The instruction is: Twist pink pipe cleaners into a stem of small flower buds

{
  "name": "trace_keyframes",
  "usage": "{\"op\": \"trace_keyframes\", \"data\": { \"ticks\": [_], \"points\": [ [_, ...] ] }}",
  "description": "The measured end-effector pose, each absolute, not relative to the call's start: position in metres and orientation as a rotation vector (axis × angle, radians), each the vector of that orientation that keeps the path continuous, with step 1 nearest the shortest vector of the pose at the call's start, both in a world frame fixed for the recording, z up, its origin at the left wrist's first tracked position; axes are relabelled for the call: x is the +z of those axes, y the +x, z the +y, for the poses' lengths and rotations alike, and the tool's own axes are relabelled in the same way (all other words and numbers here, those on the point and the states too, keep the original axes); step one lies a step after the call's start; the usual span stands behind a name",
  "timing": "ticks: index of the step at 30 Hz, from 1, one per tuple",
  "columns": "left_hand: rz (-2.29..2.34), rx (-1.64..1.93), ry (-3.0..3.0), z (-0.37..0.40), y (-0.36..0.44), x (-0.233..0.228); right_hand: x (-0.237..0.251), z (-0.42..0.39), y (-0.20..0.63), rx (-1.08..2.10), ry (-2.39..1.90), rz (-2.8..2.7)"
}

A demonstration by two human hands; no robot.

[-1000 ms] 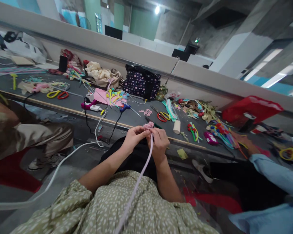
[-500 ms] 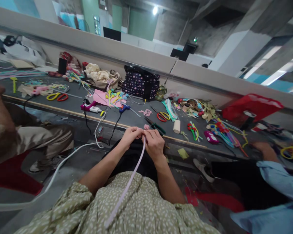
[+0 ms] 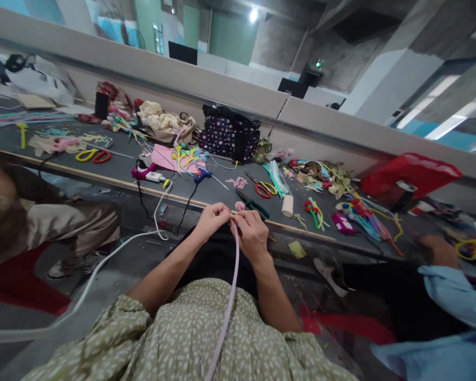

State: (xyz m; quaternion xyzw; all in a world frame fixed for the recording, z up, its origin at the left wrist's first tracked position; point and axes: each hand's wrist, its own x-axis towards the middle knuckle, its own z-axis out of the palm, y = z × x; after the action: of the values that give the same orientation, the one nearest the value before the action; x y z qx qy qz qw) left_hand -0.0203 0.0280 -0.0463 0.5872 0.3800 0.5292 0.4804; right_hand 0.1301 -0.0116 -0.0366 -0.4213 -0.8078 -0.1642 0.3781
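Both hands meet just in front of the table edge. My left hand (image 3: 213,220) is closed, its thumb and fingers pinched at the upper end of a long pale pink pipe cleaner (image 3: 230,301). Also closed, my right hand (image 3: 250,233) pinches the pipe cleaner close beside the left fingertips. From there the strip hangs down over the patterned shirt to the bottom of the view. A small pink fluffy curl (image 3: 239,206) pokes up above the right fingers; its link to the strip is hidden by them. Black-handled pliers (image 3: 254,205) lie on the table just beyond my right hand.
On the table (image 3: 218,198) are a blue glue gun (image 3: 203,175), red-and-yellow scissors (image 3: 265,188), pink scraps (image 3: 238,182), a pale cylinder (image 3: 287,206) and a dotted bag (image 3: 230,135). A white cable (image 3: 115,248) loops at the left. People sit on both sides.
The pipe cleaner's hanging end has swung to the right and lower. My left fingers have shifted slightly, and both hands stay close together.
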Motion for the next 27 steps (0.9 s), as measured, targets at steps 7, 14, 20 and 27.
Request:
{"op": "trace_keyframes", "data": {
  "ticks": [7,14,20,27],
  "points": [
    [0.957,1.333,1.76,0.026,-0.027,-0.04,-0.033,-0.013,0.132,-0.331,-1.06,-2.067],
    [0.932,1.321,2.013,0.02,-0.029,-0.033,-0.034,-0.014,0.132,-0.275,-1.067,-2.02],
    [0.951,1.275,2.047,0.019,-0.032,-0.031,-0.032,-0.015,0.131,-0.305,-1.033,-1.987],
    [0.927,1.196,2.026,0.02,-0.036,-0.026,-0.034,-0.012,0.136,-0.332,-1.003,-2.039]
  ]
}}
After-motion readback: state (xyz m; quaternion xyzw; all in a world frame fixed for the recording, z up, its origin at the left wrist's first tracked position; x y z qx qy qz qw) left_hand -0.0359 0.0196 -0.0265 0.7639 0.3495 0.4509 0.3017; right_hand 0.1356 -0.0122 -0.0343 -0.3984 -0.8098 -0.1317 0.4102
